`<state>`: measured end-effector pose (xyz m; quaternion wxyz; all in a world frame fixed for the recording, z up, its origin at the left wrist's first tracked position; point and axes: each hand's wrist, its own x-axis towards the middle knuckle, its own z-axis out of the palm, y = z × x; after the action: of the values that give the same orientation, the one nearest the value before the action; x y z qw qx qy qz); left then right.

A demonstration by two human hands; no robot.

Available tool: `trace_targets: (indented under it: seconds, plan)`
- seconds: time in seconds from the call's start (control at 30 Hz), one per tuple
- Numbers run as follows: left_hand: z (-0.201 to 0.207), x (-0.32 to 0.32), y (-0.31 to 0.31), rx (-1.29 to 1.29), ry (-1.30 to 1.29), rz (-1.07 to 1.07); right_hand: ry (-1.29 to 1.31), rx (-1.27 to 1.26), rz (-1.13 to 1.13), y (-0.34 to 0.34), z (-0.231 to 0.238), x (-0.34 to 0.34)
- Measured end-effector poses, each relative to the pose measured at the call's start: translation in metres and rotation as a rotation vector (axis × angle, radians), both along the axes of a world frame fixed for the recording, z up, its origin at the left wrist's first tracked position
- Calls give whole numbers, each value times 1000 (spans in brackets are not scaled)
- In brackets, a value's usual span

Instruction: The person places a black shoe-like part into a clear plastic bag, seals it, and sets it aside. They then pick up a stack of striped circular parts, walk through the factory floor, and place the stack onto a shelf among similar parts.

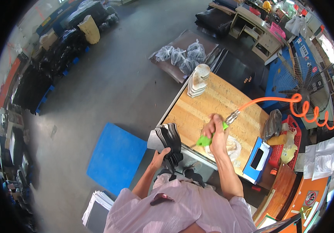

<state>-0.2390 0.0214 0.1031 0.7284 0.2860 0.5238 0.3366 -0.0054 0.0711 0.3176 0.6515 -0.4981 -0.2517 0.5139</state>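
Note:
My left hand (pixel 160 157) is closed round the lower edge of a fanned stack of black and grey insoles (pixel 168 140), at the near left corner of the wooden worktable (pixel 190 112). My right hand (pixel 216 135) grips a green air blow gun (pixel 204 141) above the tabletop, its nozzle towards the insoles. An orange coiled hose (pixel 266 99) runs from the metal coupling to the right. At the table's far corner stands a stack of pale, sole-shaped pieces (pixel 198 81). A clear plastic bag (pixel 233 149) lies partly behind my right forearm.
A blue clipboard (pixel 251 171) with a black phone (pixel 257 159) lies at the table's right end, beside a red basket (pixel 289 143). A large fan (pixel 303 83) stands beyond. On the floor are a blue board (pixel 116 157) and papers (pixel 97 209); bagged goods (pixel 178 56) sit ahead.

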Motion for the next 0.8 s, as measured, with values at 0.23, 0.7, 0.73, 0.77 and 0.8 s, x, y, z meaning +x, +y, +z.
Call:
trace_targets:
  seconds: [0.23, 0.7, 0.73, 0.77, 0.8]
  plan:
    - [-2, 19, -7, -50, -408, 23, 108, -26, 18, -1, -5, 8]
    - [4, 16, 14, -230, -869, 56, 1, 45, -33, -9, 3, 21]
    - [1, 15, 14, -267, -860, 55, 30, 24, -47, -10, 2, 20]
    - [0, 13, 14, -310, -863, 64, 54, 16, -41, -11, 0, 19]
    - [0, 12, 13, -326, -722, 112, 77, 12, -38, -13, -1, 18]
